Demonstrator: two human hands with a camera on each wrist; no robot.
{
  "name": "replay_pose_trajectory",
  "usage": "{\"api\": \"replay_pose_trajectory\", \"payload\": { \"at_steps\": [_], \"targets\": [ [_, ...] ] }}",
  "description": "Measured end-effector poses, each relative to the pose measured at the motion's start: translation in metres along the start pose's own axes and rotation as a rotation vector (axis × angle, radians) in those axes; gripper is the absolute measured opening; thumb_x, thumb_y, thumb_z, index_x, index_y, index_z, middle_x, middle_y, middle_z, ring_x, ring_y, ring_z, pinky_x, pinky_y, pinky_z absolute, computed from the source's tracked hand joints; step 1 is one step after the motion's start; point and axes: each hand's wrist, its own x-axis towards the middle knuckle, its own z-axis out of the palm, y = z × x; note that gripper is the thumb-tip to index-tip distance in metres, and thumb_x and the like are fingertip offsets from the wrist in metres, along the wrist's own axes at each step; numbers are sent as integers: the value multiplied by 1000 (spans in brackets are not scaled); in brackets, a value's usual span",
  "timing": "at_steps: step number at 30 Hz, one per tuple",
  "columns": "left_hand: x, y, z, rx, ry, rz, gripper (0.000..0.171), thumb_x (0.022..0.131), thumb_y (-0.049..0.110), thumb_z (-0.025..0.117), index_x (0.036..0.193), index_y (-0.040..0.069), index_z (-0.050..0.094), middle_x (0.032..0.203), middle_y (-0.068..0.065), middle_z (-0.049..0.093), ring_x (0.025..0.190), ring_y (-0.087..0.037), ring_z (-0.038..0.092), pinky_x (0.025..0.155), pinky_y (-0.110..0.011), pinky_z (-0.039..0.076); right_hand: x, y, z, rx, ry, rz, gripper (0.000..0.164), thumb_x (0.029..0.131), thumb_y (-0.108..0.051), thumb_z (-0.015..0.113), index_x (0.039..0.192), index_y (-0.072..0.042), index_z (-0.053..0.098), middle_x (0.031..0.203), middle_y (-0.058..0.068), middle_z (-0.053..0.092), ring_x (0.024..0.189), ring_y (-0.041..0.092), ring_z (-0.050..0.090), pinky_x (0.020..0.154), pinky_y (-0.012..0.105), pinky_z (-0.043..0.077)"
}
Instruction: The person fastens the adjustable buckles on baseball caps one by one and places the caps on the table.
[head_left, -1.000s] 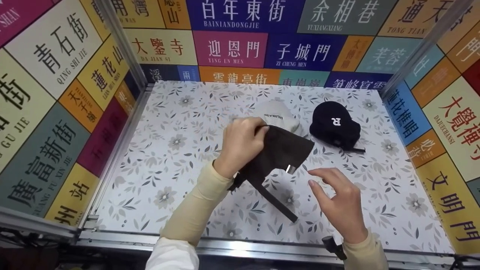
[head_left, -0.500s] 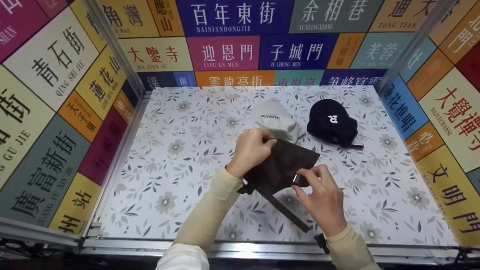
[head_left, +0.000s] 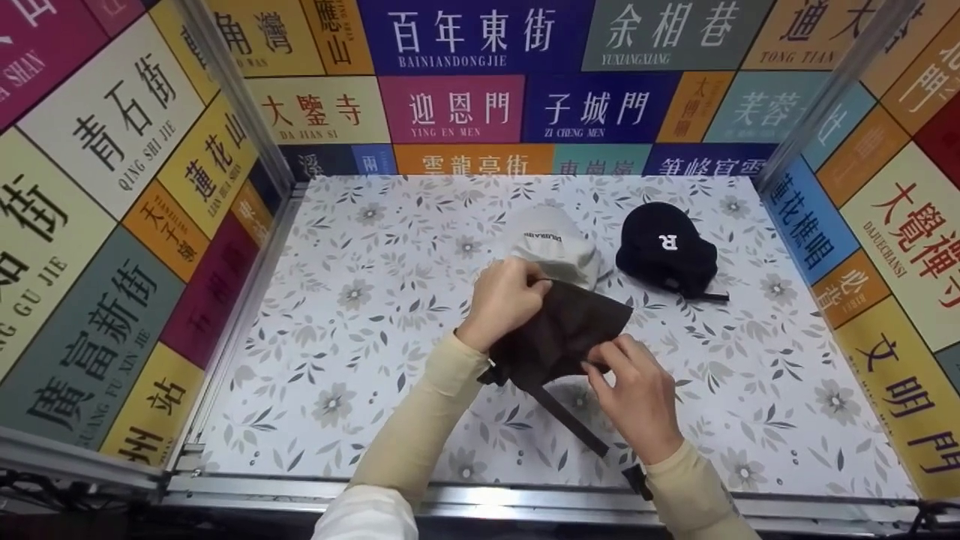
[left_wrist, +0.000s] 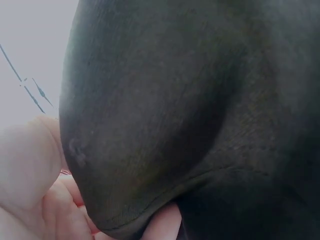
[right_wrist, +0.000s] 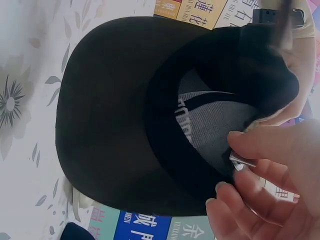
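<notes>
A dark brown baseball cap (head_left: 574, 319) is held up above the table, its loose strap (head_left: 568, 420) hanging down toward the front. My left hand (head_left: 504, 300) grips the cap's upper left part; close up, the cloth (left_wrist: 145, 100) fills most of the left wrist view and covers part of the fingers. At the back opening, my right hand (head_left: 636, 397) pinches a small metal buckle (right_wrist: 242, 161) between thumb and fingertips. In the right wrist view the brim's underside (right_wrist: 110, 115) faces the camera, and the grey inside of the crown shows.
Behind the held cap, a white cap (head_left: 547, 232) lies on the flower-patterned table (head_left: 360, 360), partly covered by my left hand. A black cap (head_left: 664, 247) with a white letter R stands to its right. Printed panels surround three sides, and a metal rail (head_left: 480, 496) runs along the front.
My right hand has moved left and up to the cap's back opening and taken hold of the buckle. The cap and my left hand have shifted slightly right and toward the front.
</notes>
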Motion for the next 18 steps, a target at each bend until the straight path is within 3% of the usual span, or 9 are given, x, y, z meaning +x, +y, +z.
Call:
{"api": "replay_pose_trajectory", "payload": {
  "at_steps": [8,14,18],
  "targets": [
    [5,-13,3,46,23,-43,8,80,28,66,74,22,67,69,10,60,62,-13,55,58,-33,43,9,-2,-1,72,-64,-21,12,74,-18,73,76,-20,61,76,-12,56,70,3,55,58,26,44],
    [9,-16,3,65,71,-7,9,82,28,64,84,20,68,81,6,64,71,-16,60,62,-35,45,29,-5,-7,173,-84,-20,10,77,-16,71,76,-18,61,71,-15,54,62,-3,50,54,14,41],
    [7,-17,1,106,115,15,15,84,30,61,93,20,66,85,4,63,74,-18,59,62,-37,46,41,-6,-11,233,-77,-5,9,77,-15,71,76,-18,62,71,-15,57,63,-3,54,54,13,42]
  ]
}}
